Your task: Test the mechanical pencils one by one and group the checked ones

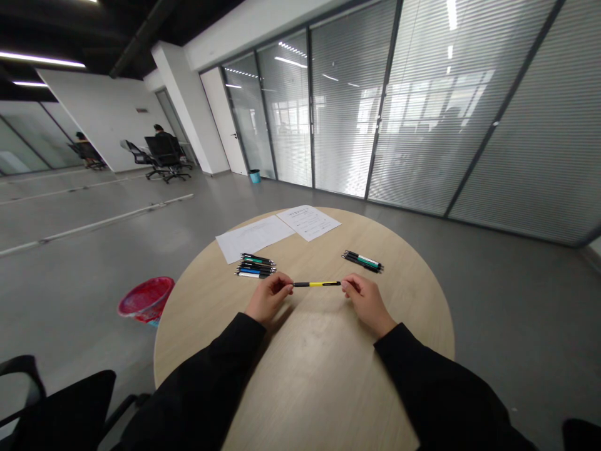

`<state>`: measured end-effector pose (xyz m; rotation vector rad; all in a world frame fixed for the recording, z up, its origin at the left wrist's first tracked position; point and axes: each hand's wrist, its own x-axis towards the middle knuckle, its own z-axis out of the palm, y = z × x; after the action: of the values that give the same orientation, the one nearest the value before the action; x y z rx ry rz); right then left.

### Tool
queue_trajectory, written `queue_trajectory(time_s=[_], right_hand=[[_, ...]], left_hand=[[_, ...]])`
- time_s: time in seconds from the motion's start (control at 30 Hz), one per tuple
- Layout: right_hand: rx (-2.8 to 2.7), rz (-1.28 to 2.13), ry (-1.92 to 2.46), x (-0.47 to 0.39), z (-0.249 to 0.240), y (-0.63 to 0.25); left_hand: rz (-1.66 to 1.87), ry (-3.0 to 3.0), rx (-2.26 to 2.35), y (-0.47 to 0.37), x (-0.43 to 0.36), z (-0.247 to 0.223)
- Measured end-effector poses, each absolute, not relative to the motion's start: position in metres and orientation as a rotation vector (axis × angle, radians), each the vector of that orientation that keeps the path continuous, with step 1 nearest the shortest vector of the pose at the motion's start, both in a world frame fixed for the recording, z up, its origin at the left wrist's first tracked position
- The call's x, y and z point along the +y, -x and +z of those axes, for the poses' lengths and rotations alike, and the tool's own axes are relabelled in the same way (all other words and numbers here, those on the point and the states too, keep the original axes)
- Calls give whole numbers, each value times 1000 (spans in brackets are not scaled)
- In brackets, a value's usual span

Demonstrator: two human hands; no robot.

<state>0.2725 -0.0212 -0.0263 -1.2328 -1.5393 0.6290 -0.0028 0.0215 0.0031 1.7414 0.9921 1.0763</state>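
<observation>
Both forearms reach forward from the lower edge of the view, each in a black sleeve that ends at the wrist. The left hand [268, 297] lies knuckles up, its fingers curled inward and the thumb and forefinger tips pinched together, pointing to the right. The right hand [367, 303] mirrors it (back of the hand to the camera), fingers folded and the thumb and forefinger pinched, pointing left. The two hands sit level with each other and apart, fingertips facing across the gap. Both wrists are straight, in line with the forearms.
</observation>
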Motion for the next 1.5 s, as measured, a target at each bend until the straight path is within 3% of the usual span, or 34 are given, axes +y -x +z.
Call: queue_trajectory(time_s=[1.5], right_hand=[[-1425,744,1179,-16,-33,-271]], left_hand=[[1130,-1747,1013,2,16,9]])
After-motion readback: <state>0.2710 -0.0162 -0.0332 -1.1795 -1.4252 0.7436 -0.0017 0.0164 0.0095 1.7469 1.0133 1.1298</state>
